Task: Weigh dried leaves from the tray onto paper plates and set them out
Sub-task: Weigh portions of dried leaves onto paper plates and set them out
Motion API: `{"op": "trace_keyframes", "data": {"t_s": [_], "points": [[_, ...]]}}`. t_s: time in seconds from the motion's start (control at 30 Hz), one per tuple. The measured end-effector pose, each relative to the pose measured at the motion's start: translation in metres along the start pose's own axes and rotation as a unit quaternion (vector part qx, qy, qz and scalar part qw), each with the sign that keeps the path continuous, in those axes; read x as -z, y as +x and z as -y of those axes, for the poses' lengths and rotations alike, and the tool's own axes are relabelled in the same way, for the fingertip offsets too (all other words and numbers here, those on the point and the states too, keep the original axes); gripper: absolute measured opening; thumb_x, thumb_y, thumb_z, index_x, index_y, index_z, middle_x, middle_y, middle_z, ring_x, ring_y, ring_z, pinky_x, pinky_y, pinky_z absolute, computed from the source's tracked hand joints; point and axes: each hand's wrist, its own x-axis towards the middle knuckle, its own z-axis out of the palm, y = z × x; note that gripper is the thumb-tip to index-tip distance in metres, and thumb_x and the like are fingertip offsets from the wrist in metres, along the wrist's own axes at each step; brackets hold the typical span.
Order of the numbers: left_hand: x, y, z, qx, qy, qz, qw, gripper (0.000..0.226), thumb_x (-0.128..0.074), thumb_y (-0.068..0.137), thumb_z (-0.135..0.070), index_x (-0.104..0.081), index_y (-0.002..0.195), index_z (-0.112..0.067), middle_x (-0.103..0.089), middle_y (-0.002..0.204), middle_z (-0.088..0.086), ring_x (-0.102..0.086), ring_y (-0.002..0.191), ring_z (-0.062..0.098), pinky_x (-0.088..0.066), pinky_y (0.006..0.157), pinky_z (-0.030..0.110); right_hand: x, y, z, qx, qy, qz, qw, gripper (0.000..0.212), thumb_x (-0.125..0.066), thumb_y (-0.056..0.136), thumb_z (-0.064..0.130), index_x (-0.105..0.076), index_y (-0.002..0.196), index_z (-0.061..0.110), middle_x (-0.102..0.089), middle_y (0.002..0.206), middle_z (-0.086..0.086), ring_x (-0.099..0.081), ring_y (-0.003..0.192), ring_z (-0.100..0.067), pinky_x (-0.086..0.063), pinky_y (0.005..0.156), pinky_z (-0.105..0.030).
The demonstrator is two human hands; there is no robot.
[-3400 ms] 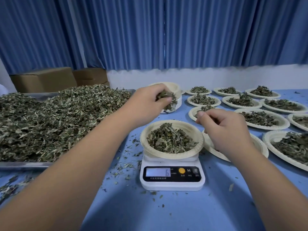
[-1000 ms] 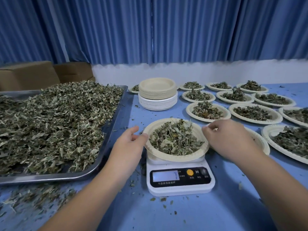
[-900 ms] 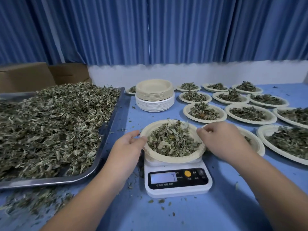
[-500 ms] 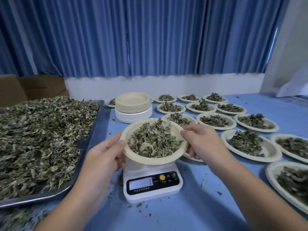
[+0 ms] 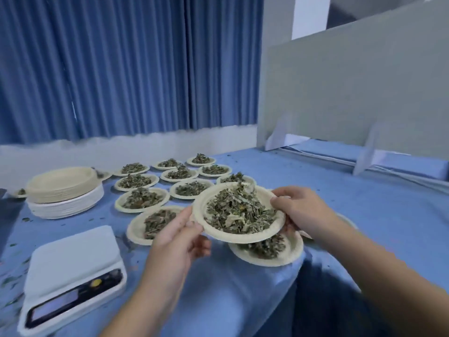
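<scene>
A paper plate [image 5: 267, 233] heaped with dried leaves [image 5: 239, 210] hangs in the air above the blue table, right of the scale. My left hand [image 5: 179, 239] grips its left rim and my right hand [image 5: 298, 210] grips its right rim. Below it lies another filled plate [image 5: 286, 256]. The white scale [image 5: 70, 271] sits bare at the lower left. The tray of leaves is out of view.
Several filled plates [image 5: 142, 200] lie in rows behind the held one. A stack of unused paper plates [image 5: 63, 190] stands at the left. A grey partition [image 5: 352, 93] rises at the right, with bare blue tablecloth [image 5: 376, 203] in front of it.
Both hands lifted the filled plate off the scale and carried it right, over the set-out plates. The view swung right, so the leaf tray left the frame.
</scene>
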Motion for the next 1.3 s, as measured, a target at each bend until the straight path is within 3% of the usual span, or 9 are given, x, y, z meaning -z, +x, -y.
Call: {"op": "trace_keyframes", "data": {"t_s": [0.17, 0.27, 0.43, 0.8, 0.93, 1.0, 1.1, 1.23, 1.3], "points": [[-0.098, 0.001, 0.035, 0.071, -0.019, 0.082, 0.994, 0.036, -0.049, 0.094, 0.003, -0.06, 0.117, -0.024, -0.066, 0.088, 0.012, -0.06, 0.055, 0.015, -0.049, 0.047, 0.022, 0.1, -0.022, -0.037, -0.055, 0.0, -0.084, 0.995, 0.019, -0.053, 0.087, 0.004, -0.069, 0.093, 0.01, -0.06, 0.049, -0.008, -0.051, 0.035, -0.018, -0.043, 0.038, -0.021], [-0.147, -0.004, 0.056, 0.123, -0.03, 0.118, 0.985, 0.035, -0.05, 0.094, 0.002, -0.056, 0.111, -0.028, -0.07, 0.081, 0.011, -0.063, 0.055, 0.016, -0.051, 0.048, 0.023, 0.148, -0.035, -0.063, -0.084, -0.017, -0.125, 0.988, 0.021, -0.05, 0.087, 0.002, -0.068, 0.096, 0.009, -0.061, 0.05, -0.01, -0.051, 0.035, -0.018, -0.042, 0.038, -0.02], [-0.204, -0.02, 0.096, 0.208, -0.024, 0.178, 0.962, 0.025, -0.048, 0.093, 0.0, -0.067, 0.104, -0.013, -0.072, 0.079, 0.008, -0.063, 0.06, 0.02, -0.053, 0.053, 0.024, 0.207, -0.059, -0.11, -0.132, -0.044, -0.17, 0.976, 0.022, -0.05, 0.087, 0.002, -0.067, 0.096, 0.011, -0.062, 0.05, -0.012, -0.05, 0.034, -0.018, -0.042, 0.037, -0.021], [-0.238, -0.035, 0.144, 0.301, -0.007, 0.149, 0.942, 0.02, -0.042, 0.095, 0.003, -0.057, 0.092, -0.008, -0.07, 0.063, 0.01, -0.066, 0.063, 0.027, -0.056, 0.06, 0.032, 0.237, -0.076, -0.175, -0.197, -0.073, -0.164, 0.964, 0.016, -0.051, 0.089, 0.001, -0.066, 0.093, 0.008, -0.059, 0.046, -0.009, -0.053, 0.034, -0.018, -0.042, 0.035, -0.02], [-0.232, -0.03, 0.148, 0.303, 0.013, 0.139, 0.943, 0.019, -0.043, 0.095, 0.002, -0.059, 0.094, -0.007, -0.072, 0.073, 0.014, -0.068, 0.065, 0.028, -0.057, 0.061, 0.032, 0.236, -0.069, -0.182, -0.197, -0.117, -0.148, 0.962, 0.011, -0.053, 0.094, 0.014, -0.064, 0.094, 0.012, -0.058, 0.042, -0.006, -0.047, 0.028, -0.014, -0.035, 0.033, -0.015], [-0.227, -0.027, 0.149, 0.309, 0.014, 0.124, 0.943, 0.018, -0.043, 0.096, 0.001, -0.056, 0.106, -0.005, -0.07, 0.095, 0.021, -0.07, 0.068, 0.029, -0.058, 0.06, 0.033, 0.239, -0.066, -0.185, -0.203, -0.169, -0.149, 0.953, 0.014, -0.053, 0.095, 0.024, -0.062, 0.094, 0.014, -0.056, 0.04, -0.003, -0.045, 0.028, -0.015, -0.033, 0.034, -0.015], [-0.219, -0.023, 0.148, 0.298, 0.015, 0.098, 0.949, 0.023, -0.043, 0.096, 0.001, -0.053, 0.117, -0.003, -0.059, 0.113, 0.024, -0.072, 0.07, 0.029, -0.058, 0.06, 0.033, 0.242, -0.063, -0.183, -0.215, -0.281, -0.167, 0.92, 0.025, -0.053, 0.095, 0.037, -0.062, 0.094, 0.014, -0.06, 0.05, 0.001, -0.051, 0.038, -0.013, -0.036, 0.04, -0.02], [-0.207, -0.016, 0.132, 0.265, 0.001, 0.083, 0.961, 0.02, -0.044, 0.096, 0.001, -0.059, 0.108, -0.003, -0.059, 0.104, 0.02, -0.069, 0.069, 0.029, -0.057, 0.059, 0.033, 0.235, -0.052, -0.172, -0.186, -0.305, -0.214, 0.909, 0.025, -0.054, 0.093, 0.035, -0.064, 0.093, 0.012, -0.066, 0.083, -0.005, -0.055, 0.069, -0.021, -0.041, 0.065, -0.03], [-0.2, -0.012, 0.118, 0.251, -0.009, 0.081, 0.965, 0.019, -0.044, 0.095, 0.001, -0.061, 0.104, -0.003, -0.062, 0.093, 0.016, -0.067, 0.062, 0.026, -0.056, 0.056, 0.031, 0.223, -0.045, -0.158, -0.162, -0.3, -0.226, 0.913, 0.019, -0.055, 0.092, 0.031, -0.065, 0.095, 0.015, -0.063, 0.085, -0.004, -0.053, 0.079, -0.022, -0.038, 0.067, -0.03]]}}
